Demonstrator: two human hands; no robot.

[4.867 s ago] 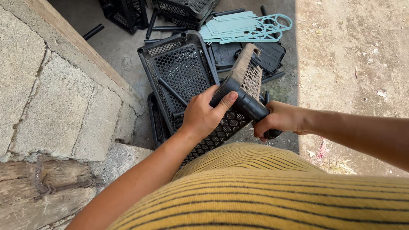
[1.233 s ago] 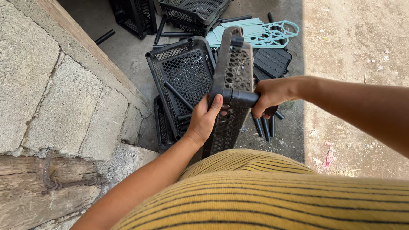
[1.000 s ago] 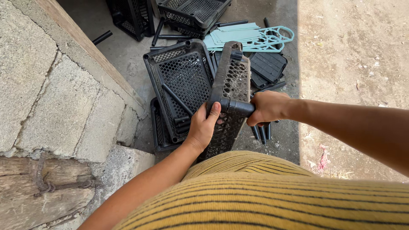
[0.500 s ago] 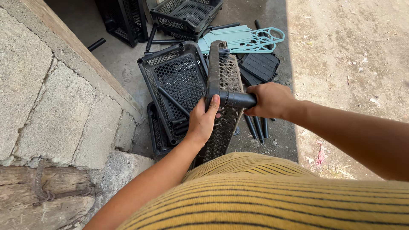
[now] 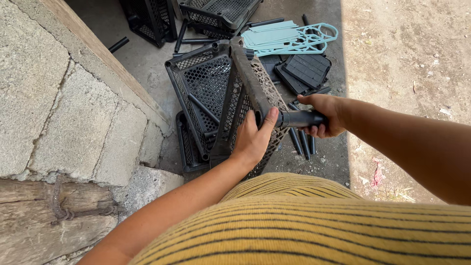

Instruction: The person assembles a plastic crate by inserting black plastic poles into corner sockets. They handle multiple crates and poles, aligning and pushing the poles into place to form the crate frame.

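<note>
Nearest the camera, low in the frame, is the person's lap in yellow striped cloth (image 5: 304, 221), with both forearms reaching out over it. Just beyond, at centre frame, the left hand (image 5: 252, 140) grips the lower edge of a dark perforated plastic panel (image 5: 255, 93) held on edge, its fingers wrapped around the rim. To its right the right hand (image 5: 324, 115) is closed around a short black tube (image 5: 299, 118), whose end sits at the corner of that panel; whether it is fully seated in a socket I cannot tell.

As I judge it, the assembly is only partly along: one tube is going on, and more loose black tubes (image 5: 301, 142) lie on the concrete floor (image 5: 147, 68) below the right hand. Behind the panel a dark mesh crate (image 5: 201, 93) leans, with flat dark slabs (image 5: 304, 71) right of it. Farther up, pale blue plastic pieces (image 5: 289, 38) and more dark crates (image 5: 221, 12) wait unassembled. A block wall (image 5: 59, 98) fills the left.
</note>
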